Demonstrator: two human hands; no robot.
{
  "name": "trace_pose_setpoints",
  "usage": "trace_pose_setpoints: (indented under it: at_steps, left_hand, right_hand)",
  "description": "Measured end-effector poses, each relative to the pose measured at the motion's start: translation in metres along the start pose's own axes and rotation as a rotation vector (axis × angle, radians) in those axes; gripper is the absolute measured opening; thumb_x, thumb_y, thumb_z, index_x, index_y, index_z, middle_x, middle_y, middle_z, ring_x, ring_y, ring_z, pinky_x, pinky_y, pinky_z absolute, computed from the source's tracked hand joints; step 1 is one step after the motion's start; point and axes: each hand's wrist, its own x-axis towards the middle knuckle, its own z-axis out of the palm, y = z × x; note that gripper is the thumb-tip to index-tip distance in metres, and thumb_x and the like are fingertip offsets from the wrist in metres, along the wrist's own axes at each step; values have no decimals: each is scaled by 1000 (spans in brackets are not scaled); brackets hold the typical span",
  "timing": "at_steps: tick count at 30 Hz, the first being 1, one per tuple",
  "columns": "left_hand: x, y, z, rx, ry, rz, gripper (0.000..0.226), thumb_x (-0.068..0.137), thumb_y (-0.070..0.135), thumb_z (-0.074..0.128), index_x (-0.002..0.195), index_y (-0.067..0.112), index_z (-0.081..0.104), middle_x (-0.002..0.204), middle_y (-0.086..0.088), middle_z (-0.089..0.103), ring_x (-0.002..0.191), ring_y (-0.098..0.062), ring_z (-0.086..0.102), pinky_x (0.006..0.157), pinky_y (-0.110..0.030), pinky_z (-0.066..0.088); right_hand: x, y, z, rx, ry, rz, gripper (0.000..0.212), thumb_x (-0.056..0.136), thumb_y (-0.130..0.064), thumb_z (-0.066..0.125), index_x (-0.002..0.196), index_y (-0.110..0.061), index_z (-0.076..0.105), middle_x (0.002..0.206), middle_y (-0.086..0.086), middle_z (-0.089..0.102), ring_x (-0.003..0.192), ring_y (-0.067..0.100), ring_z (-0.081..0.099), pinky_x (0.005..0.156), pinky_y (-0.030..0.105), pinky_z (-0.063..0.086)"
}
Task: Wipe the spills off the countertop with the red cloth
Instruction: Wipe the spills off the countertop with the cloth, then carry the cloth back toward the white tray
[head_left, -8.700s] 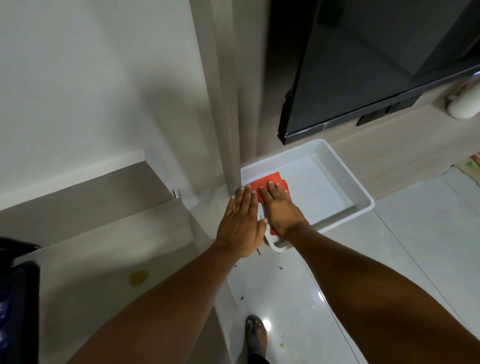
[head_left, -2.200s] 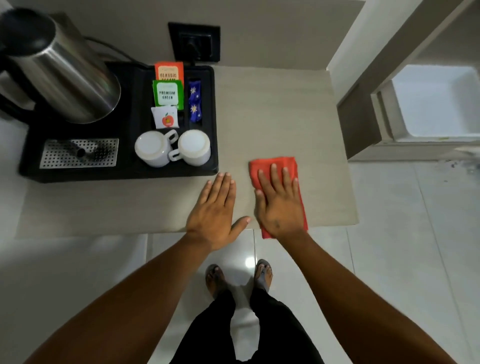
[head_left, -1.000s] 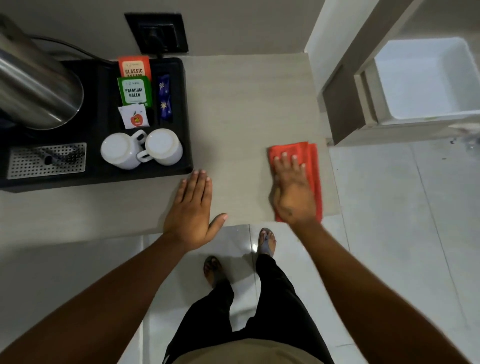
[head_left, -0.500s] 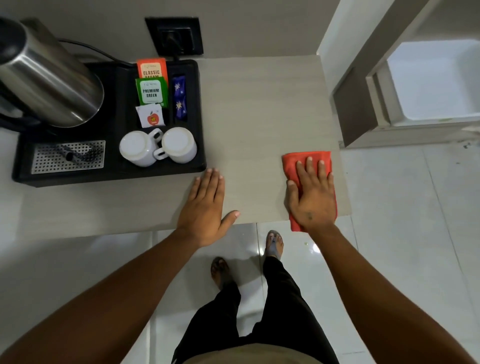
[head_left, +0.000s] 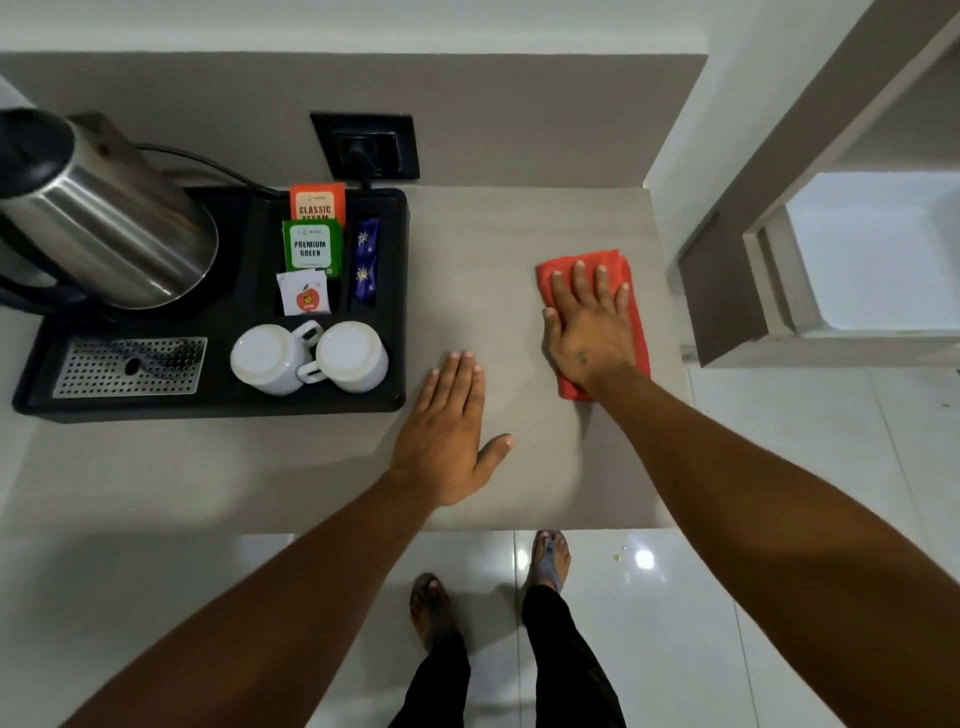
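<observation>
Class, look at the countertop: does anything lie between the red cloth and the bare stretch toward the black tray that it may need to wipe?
Only the left hand, flat on the countertop, lies between the red cloth under the right hand and the black tray.

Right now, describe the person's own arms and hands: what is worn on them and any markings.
Both forearms are bare: no sleeves reach into view, and no watch, bracelet, rings or gloves show. The right hand carries a small dark mark on its back, near the wrist. The left hand shows no marking. The fingernails are short and plain.
</observation>
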Motion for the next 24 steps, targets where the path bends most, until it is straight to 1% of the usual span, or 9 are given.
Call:
trace_pose_setpoints:
  at_steps: [2,5,7,10,12,14,16,18,24]
  left_hand:
    - [9,3,-3,-5,-3,-14,95,98,68,23,161,0,4,172,-22,2,160,-34,-4,130,-50,2]
    - [23,8,-7,-3,-13,-39,95,99,67,27,161,-1,3,172,-22,1,160,-35,-3,131,-49,2]
    - [36,12,-9,8,-9,-52,94,100,65,30,161,-1,3,172,-23,1,160,-35,-4,131,-48,0]
    - [55,24,-15,10,-13,-60,91,102,60,35,161,-1,4,172,-23,2,160,-35,-3,130,-44,-6]
    - [75,38,-24,15,17,-50,86,102,53,39,161,-2,7,171,-24,5,160,-35,-1,129,-42,-8]
    - [101,56,-35,6,37,-15,83,102,47,42,160,-4,10,171,-25,7,160,-36,1,129,-44,-7]
    - [131,80,-48,-4,64,37,82,102,44,44,160,-4,11,171,-25,7,160,-37,2,130,-46,-2]
    - [162,109,-60,7,80,90,82,102,45,43,160,-3,10,171,-24,5,160,-36,0,130,-47,-1]
    - [250,217,-81,-17,91,255,84,103,52,35,161,0,5,172,-20,0,160,-33,-5,130,-45,-4]
  right_hand:
    - [-7,3,1,-7,-23,-109,62,103,-50,20,158,-25,11,167,8,4,152,34,-6,121,57,-5]
    - [-23,16,6,7,3,-59,61,102,-51,26,158,-28,15,167,5,4,152,34,-5,117,61,-7]
    - [-15,21,3,40,5,15,57,102,-38,33,156,-28,22,167,4,11,152,34,0,117,62,0]
    - [-2,26,-7,115,-45,13,56,98,-19,40,153,-27,31,166,2,19,152,34,8,120,54,16]
    - [2,41,-20,169,-44,1,56,98,-16,42,152,-29,33,166,-2,18,152,34,12,115,51,30]
    - [5,66,-38,221,-28,41,61,96,-13,48,152,-33,31,166,-5,14,152,31,10,111,52,36]
    - [9,99,-62,212,16,75,76,91,-6,57,154,-34,25,167,-7,9,153,27,6,113,51,34]
    - [14,136,-88,188,54,120,86,88,1,60,155,-34,19,167,-9,6,153,25,3,116,48,32]
    - [20,260,-135,164,160,324,84,92,-10,64,155,-35,15,167,-7,7,153,24,9,117,49,28]
